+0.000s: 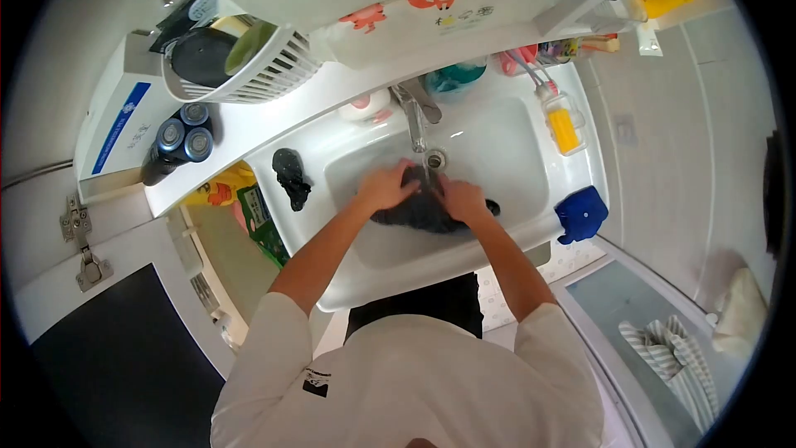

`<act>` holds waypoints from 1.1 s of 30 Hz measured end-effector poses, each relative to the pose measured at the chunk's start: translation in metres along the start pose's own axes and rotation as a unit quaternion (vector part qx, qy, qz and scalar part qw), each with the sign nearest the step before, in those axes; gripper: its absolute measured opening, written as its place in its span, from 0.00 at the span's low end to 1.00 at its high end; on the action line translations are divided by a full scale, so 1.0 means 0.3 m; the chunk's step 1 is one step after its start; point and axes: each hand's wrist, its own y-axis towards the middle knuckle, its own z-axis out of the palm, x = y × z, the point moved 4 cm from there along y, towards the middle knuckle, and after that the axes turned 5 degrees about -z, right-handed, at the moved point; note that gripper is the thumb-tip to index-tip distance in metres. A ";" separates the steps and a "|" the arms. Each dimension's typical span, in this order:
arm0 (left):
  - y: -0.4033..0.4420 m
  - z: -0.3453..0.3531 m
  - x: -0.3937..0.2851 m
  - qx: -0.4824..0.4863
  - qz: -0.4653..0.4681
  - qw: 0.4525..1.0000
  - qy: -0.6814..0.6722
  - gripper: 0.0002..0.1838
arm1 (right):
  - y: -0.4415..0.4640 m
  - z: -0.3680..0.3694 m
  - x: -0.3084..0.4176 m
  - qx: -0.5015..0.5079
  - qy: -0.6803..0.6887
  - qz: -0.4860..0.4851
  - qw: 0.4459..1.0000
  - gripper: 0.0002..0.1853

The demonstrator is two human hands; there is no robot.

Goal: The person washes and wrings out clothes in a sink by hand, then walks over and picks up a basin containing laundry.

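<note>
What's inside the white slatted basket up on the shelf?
The white slatted basket holds a dark rounded item and a green one; its bottom is hidden.

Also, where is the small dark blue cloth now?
In the head view, the cloth lies on the right rim of the white sink, below the clear plastic holder with the yellow block.

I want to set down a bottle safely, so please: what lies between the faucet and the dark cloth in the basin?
The drain lies between them, in the head view.
</note>
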 end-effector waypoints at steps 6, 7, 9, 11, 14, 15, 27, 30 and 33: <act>-0.192 0.264 -0.067 -0.106 -0.005 0.990 0.088 0.28 | -0.169 0.119 0.018 -0.162 -0.146 -0.124 0.968 0.31; -0.218 0.292 -0.077 -0.171 0.002 0.981 0.095 0.27 | -0.163 0.131 0.028 -0.210 -0.157 -0.141 0.955 0.29; -0.230 0.311 -0.082 -0.275 0.016 0.955 0.112 0.24 | -0.138 0.153 0.036 -0.201 -0.153 -0.139 0.958 0.24; -0.228 0.310 -0.097 -0.347 0.035 0.928 0.132 0.20 | -0.097 0.146 0.041 -0.087 -0.121 -0.094 0.984 0.21; -0.171 0.369 -0.050 -0.352 0.048 0.928 0.114 0.15 | -0.041 0.173 0.025 -0.169 -0.140 -0.111 0.969 0.17; -0.158 0.367 -0.045 -0.335 0.033 0.935 0.110 0.13 | -0.026 0.169 0.028 -0.163 -0.129 -0.104 0.973 0.17; -0.018 0.344 -0.008 -0.311 0.026 0.947 0.076 0.09 | 0.107 0.153 -0.004 -0.034 -0.087 -0.017 0.996 0.19; -0.032 0.330 -0.001 -0.292 0.015 0.955 0.051 0.09 | 0.108 0.142 0.003 -0.071 -0.069 -0.019 0.995 0.18; -0.102 0.288 -0.023 -0.328 0.043 0.943 0.034 0.12 | 0.065 0.133 -0.003 -0.143 -0.039 -0.035 0.988 0.18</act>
